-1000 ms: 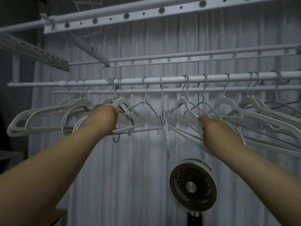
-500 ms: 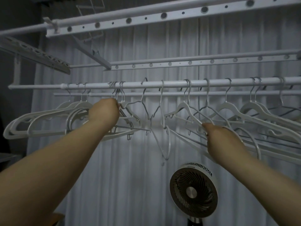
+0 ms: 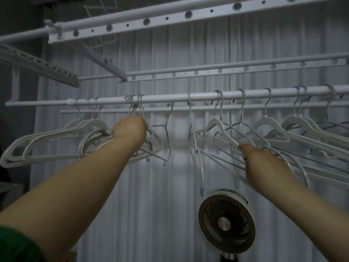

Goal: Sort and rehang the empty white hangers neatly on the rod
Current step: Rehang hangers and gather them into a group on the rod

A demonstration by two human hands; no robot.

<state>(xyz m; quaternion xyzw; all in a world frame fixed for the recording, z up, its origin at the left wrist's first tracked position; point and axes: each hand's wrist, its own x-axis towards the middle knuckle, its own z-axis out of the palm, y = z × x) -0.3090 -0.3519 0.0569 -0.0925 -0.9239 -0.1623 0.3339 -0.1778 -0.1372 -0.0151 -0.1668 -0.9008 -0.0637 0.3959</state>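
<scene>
A white rod (image 3: 170, 98) runs across the view with several empty white hangers hooked on it. My left hand (image 3: 130, 129) grips a bunch of hangers (image 3: 151, 142) just under their hooks, left of the middle. A thin wire hanger (image 3: 167, 137) hangs off the rod beside that hand, its hook below the rod. One white hanger (image 3: 196, 148) hangs edge-on at the middle. My right hand (image 3: 262, 161) holds the sloping arms of the hangers (image 3: 222, 129) right of the middle. More hangers crowd the far left (image 3: 47, 140) and far right (image 3: 302, 127).
Perforated white rails (image 3: 188, 15) cross overhead, and a second one (image 3: 226, 69) sits just above the rod. A thinner bar (image 3: 113, 111) runs behind the rod. A round fan (image 3: 226, 222) stands below, in front of the pale curtain (image 3: 170, 205).
My left hand rose toward the hooks of its bunch. The thin wire hanger came off the rod and swung toward that hand. My right hand slid a little down and right.
</scene>
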